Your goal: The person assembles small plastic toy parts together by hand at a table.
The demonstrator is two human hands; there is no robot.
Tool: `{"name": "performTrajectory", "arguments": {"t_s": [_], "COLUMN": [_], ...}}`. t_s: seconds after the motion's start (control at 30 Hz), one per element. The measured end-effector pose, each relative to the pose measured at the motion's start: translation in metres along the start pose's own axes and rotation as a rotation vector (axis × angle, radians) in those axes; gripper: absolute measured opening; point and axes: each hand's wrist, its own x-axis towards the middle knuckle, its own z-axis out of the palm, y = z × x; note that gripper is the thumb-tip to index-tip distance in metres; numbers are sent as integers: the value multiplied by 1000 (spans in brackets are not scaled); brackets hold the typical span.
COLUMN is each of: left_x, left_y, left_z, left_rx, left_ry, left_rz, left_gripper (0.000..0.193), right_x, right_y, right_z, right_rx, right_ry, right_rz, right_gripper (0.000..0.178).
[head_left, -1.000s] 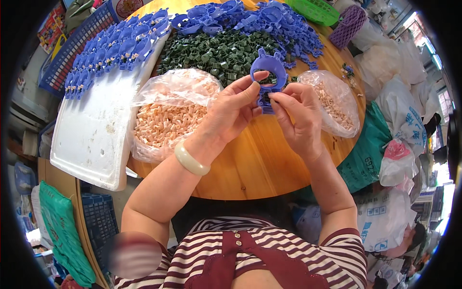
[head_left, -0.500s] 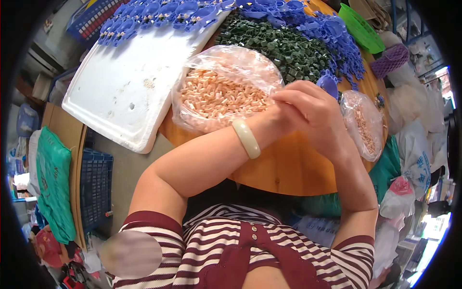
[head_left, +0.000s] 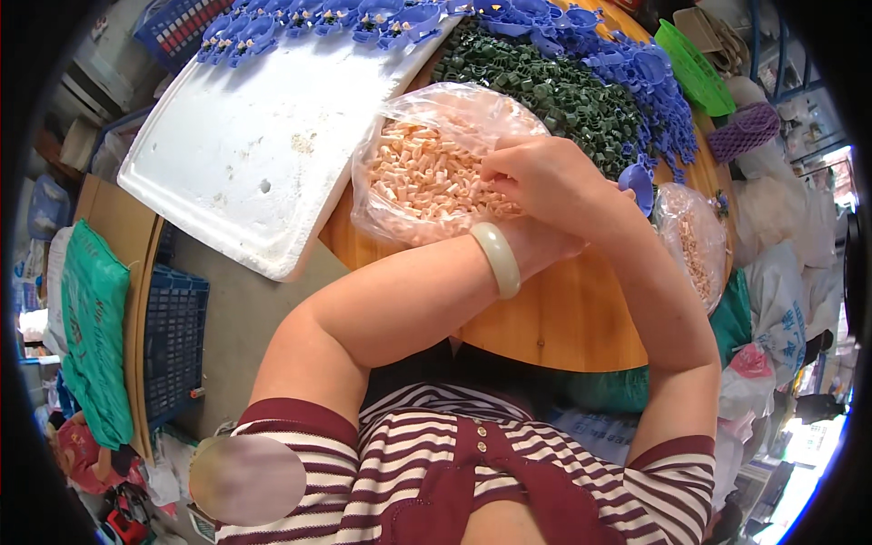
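My right hand (head_left: 554, 182) reaches over a clear plastic bag (head_left: 374, 211) of small pale-peach plastic pieces (head_left: 422, 173). Its fingers are bent together at the pieces; whatever lies between them is hidden. Beneath the right wrist, my left hand (head_left: 549, 250) points rightward, with a cream bangle (head_left: 496, 261) on its wrist. Most of the left fingers are covered by the right arm. One fingertip shows against a blue spoon-shaped plastic part (head_left: 639, 186), which the left hand appears to grip.
Dark green plastic parts (head_left: 545, 86) and blue parts (head_left: 668, 118) are heaped beyond the bag. More blue parts line a white foam board (head_left: 245, 154) at left. A smaller bag (head_left: 690, 245) and a green basket (head_left: 695, 68) are at right. The wooden table (head_left: 563, 318) curves toward me.
My right hand has moved left from beside the left fingers to the peach pieces in the bag. The blue part has shifted slightly nearer. The whole view has moved a little.
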Motion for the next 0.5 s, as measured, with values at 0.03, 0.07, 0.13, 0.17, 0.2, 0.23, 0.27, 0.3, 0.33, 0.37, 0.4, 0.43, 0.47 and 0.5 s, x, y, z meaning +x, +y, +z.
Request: {"name": "performTrajectory", "arguments": {"t_s": [0.03, 0.07, 0.13, 0.17, 0.2, 0.23, 0.27, 0.3, 0.33, 0.37, 0.4, 0.43, 0.47, 0.5], "left_x": [6, 10, 10, 6, 2, 1, -2, -8, -7, -6, -6, -6, -6, -6], "left_y": [-10, -9, -4, 8, 23, 37, 50, 64, 65, 66, 68, 66, 67, 67], "left_z": [0, 5, 3, 5, 8, 18, 23, 32, 31, 31, 33, 31, 32, 34], "left_rx": [-31, -64, -99, -130, -163, -202, -233, -183, -194, -203, -217, -213, -209, -195], "left_ry": [85, 164, 130, 98, 62, 5, -35, -40, -62, -79, -77, -100, -120, -128], "left_rz": [9, 14, -35, -89, -144, -206, -266, -243, -257, -270, -281, -284, -285, -279], "left_gripper": [39, 39, 36, 33, 31, 29, 28, 22, 25, 28, 31, 33, 34, 37], "right_x": [-2, -7, -21, -31, -42, -59, -73, -86, -98, -108, -117, -126, -134, -141], "right_y": [-1, 0, 2, 5, 9, 15, 21, 23, 32, 38, 40, 40, 40, 40], "right_z": [-3, -6, -16, -22, -28, -40, -46, -53, -56, -58, -59, -62, -64, -65], "right_rx": [83, 165, 302, 443, 457, 400, 358, 390, 396, 405, 427, 420, 264, 111], "right_ry": [81, 164, 245, 331, 388, 450, 511, 530, 578, 627, 631, 642, 569, 493], "right_rz": [-51, -96, -87, -77, -63, -29, -8, 112, 133, 149, 197, 209, 217, 224], "right_gripper": [9, 10, 11, 12, 11, 12, 12, 12, 11, 10, 9, 9, 10, 11]}}
